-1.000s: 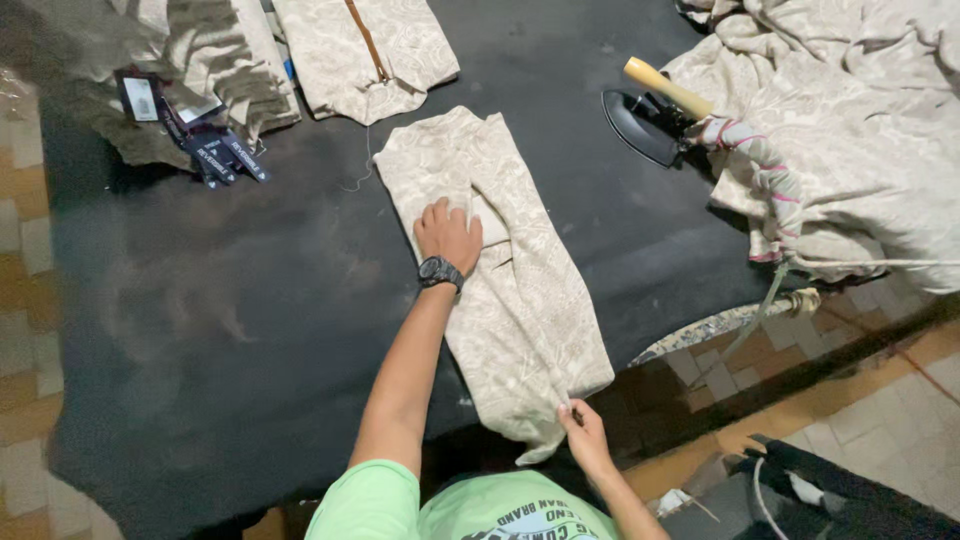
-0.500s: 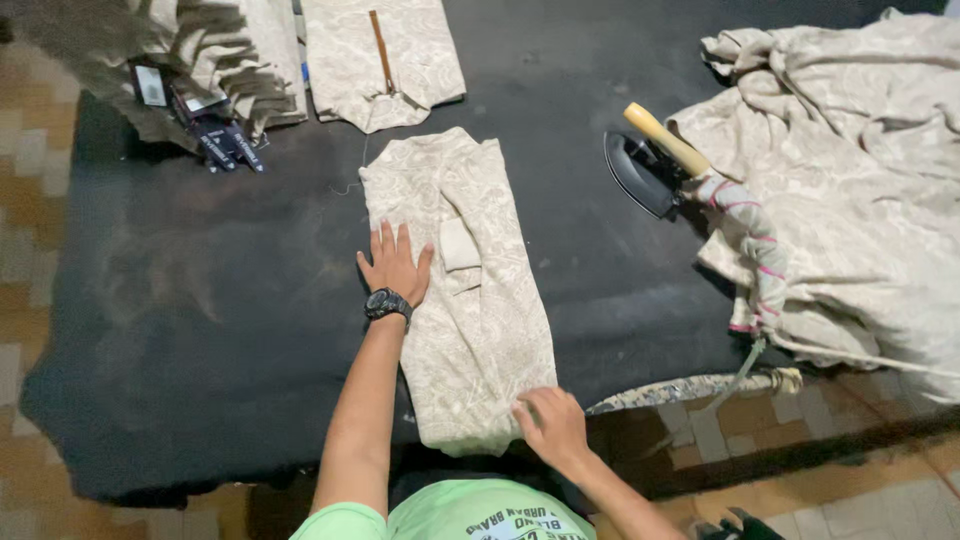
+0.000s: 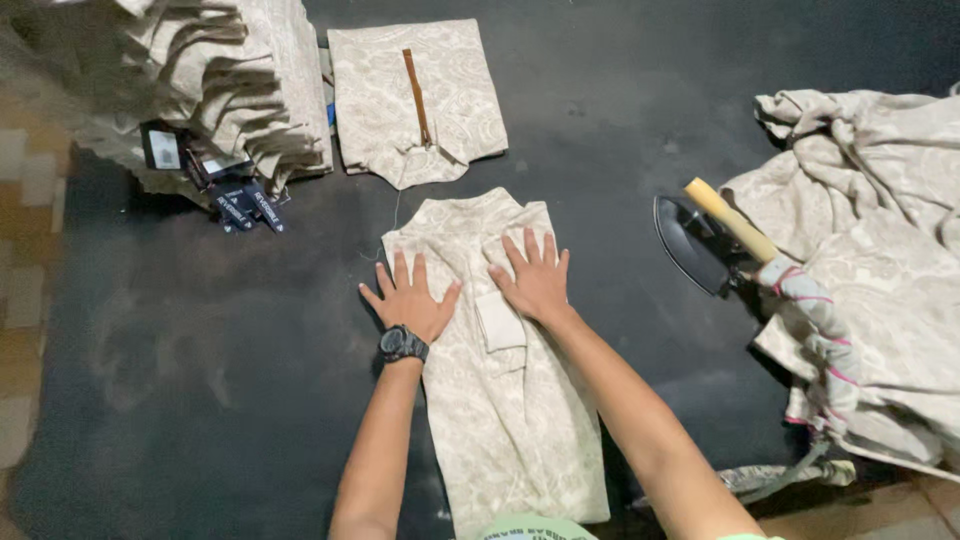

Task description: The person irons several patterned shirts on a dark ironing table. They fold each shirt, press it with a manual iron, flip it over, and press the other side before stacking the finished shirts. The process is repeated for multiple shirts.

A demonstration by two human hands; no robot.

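A folded cream patterned garment (image 3: 505,430) lies lengthwise on the black table (image 3: 200,380), with a small white label (image 3: 499,322) near its middle. My left hand (image 3: 408,297), with a black watch on its wrist, presses flat on the garment's upper left edge, fingers spread. My right hand (image 3: 533,275) lies flat beside it on the upper part of the garment, just above the label. Neither hand holds anything.
A flat iron (image 3: 700,243) with a wooden handle rests on the right, its wrapped cord trailing onto a heap of the same fabric (image 3: 880,270). A stack of folded garments with tags (image 3: 215,90) sits at top left. Another folded piece (image 3: 415,95) lies beyond my hands.
My right hand has come up from the garment's near end and now lies flat beside my left hand on its upper part. The view has moved closer.
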